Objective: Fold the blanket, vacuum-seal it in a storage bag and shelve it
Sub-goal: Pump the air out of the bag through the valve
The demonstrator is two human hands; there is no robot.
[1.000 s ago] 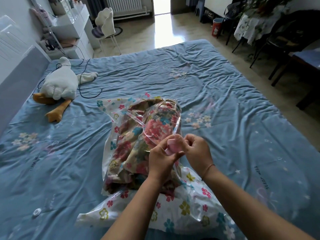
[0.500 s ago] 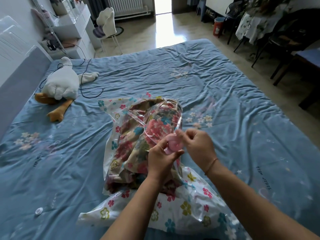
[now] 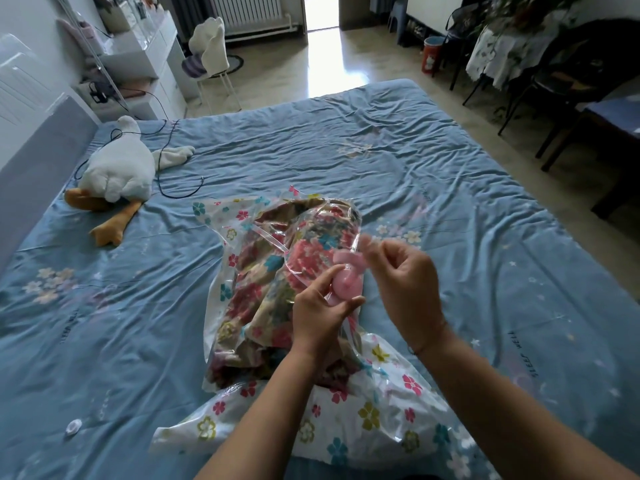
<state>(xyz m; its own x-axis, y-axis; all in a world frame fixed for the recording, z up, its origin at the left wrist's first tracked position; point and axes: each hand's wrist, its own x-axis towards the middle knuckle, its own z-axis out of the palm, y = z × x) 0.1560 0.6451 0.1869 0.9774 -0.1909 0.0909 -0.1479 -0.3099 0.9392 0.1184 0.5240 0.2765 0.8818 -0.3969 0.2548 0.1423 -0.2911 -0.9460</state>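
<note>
Head view: a blue bed seen from its near edge.
Bag: flower-print storage bag lying mid-bed, its near end loose and crumpled.
Blanket: flowered, bundled inside the bag's far part.
Valve: pink, on the bag's right side.
Left hand: thumb and fingers pinch the valve.
Right hand: just right of the valve, fingers curled and blurred; cannot tell if it holds anything.
Far left: plush goose, black cable beside it.
Near left: small white disc.

Blue printed bed sheet: dark stitched-look lettering "SLEEP WELL" reads twice, once near the right edge and once on the left side, both running slantwise. Mark on the red bin too small to read.
</note>
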